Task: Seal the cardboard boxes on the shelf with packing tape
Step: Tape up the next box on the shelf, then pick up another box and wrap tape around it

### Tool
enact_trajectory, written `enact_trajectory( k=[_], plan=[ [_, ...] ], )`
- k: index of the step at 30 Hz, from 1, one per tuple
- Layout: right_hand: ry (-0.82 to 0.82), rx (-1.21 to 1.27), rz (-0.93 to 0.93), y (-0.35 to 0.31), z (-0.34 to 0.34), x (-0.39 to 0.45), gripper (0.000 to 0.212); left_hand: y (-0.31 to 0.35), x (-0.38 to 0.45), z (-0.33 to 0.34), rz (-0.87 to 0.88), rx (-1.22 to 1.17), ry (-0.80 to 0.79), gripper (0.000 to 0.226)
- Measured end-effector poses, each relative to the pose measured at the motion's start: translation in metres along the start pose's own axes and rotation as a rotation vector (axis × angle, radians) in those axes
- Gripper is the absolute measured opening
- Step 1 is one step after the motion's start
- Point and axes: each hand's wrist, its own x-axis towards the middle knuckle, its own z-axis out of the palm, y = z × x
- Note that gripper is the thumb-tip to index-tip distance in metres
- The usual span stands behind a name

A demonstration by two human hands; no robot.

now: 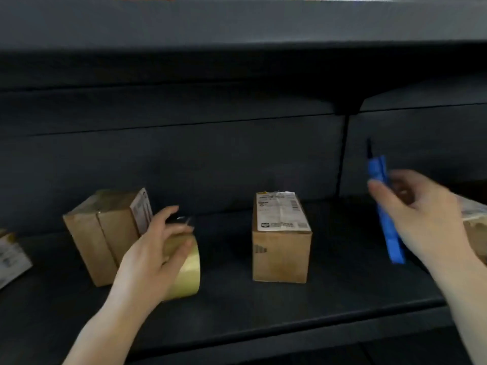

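Observation:
On the dark shelf (pixel 263 312) stand small cardboard boxes. One box (pixel 280 254) with a white label on top sits in the middle. Another box (pixel 102 233) stands to the left, turned on its side with its label facing right. My left hand (pixel 152 256) is shut on a roll of yellowish packing tape (pixel 185 272), right beside the left box, with a loose clear end sticking up by my fingers. My right hand (pixel 421 214) holds a blue utility knife (pixel 382 196) upright, to the right of the middle box.
A labelled package (pixel 10 256) lies at the far left edge. Another box (pixel 474 227) is partly hidden behind my right hand. A shelf board (pixel 237 22) overhangs above. A dark back panel closes the rear.

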Motion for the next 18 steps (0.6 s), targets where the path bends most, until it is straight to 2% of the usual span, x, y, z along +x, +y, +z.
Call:
enact_trajectory(
  k=[3,5,7,12,18],
  plan=[
    [-0.467,-0.398,0.102,0.053,0.010,0.020,0.032,0.019,0.016,0.023,0.081,0.424,-0.010,0.047],
    [-0.673,-0.546,0.148,0.073,0.022,0.027,0.032,0.026,0.026,0.038,0.100,0.765,-0.176,0.041],
    [-0.795,-0.609,0.154,0.084,0.036,0.028,0.033,0.031,0.035,0.050,0.089,0.942,-0.360,0.039],
    [-0.813,-0.657,0.083,0.087,0.051,0.027,0.034,0.041,0.045,0.070,0.035,1.013,-0.608,0.036],
    [-0.809,-0.613,0.056,0.087,0.048,0.022,0.059,0.039,0.043,0.067,0.011,0.879,-0.567,0.047]
  ],
)
